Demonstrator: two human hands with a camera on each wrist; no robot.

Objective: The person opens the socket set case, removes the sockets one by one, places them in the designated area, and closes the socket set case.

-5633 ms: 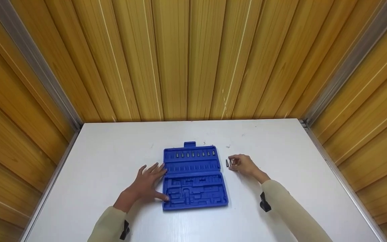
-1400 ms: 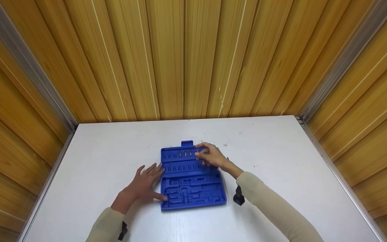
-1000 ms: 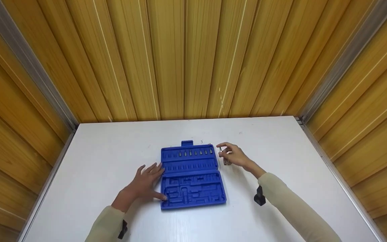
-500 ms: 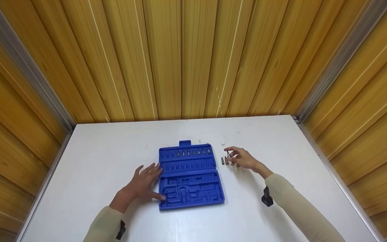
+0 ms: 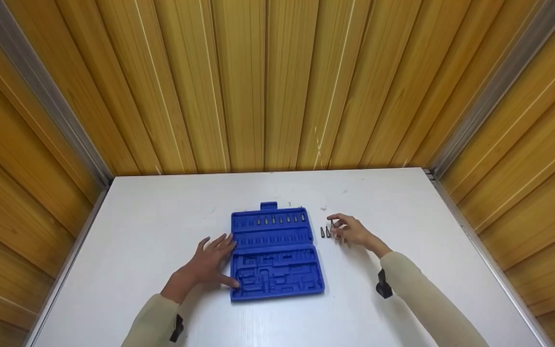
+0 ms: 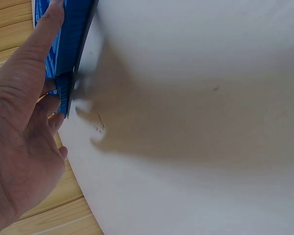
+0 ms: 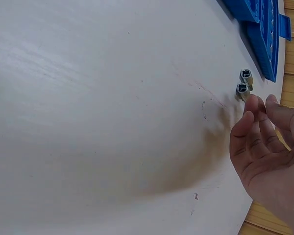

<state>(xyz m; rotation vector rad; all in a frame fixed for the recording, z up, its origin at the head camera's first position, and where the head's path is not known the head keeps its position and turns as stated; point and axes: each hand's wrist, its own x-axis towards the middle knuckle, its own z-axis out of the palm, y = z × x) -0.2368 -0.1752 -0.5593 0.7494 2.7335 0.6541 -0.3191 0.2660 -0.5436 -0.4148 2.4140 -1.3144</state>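
My left hand lies spread along the left edge of an opened blue tool case, thumb over the lower half's rim. In the left wrist view, its thumb reaches onto the case. Beyond the case's right edge, my right hand pinches a small metal bit socket between thumb and index finger. Two more bit sockets stand side by side just left of that hand; the right wrist view shows a square hole in the near end of each bit socket.
Several bit sockets sit in a row in the case's upper half, with bare slots at the row's left. The lower tray's moulded recesses are bare. The white table meets wood-patterned panels at the back and sides.
My right hand has moved off the case's upper half to the right, past the two bit sockets, with a bit socket in its fingertips. One fewer sits in the row than at first.
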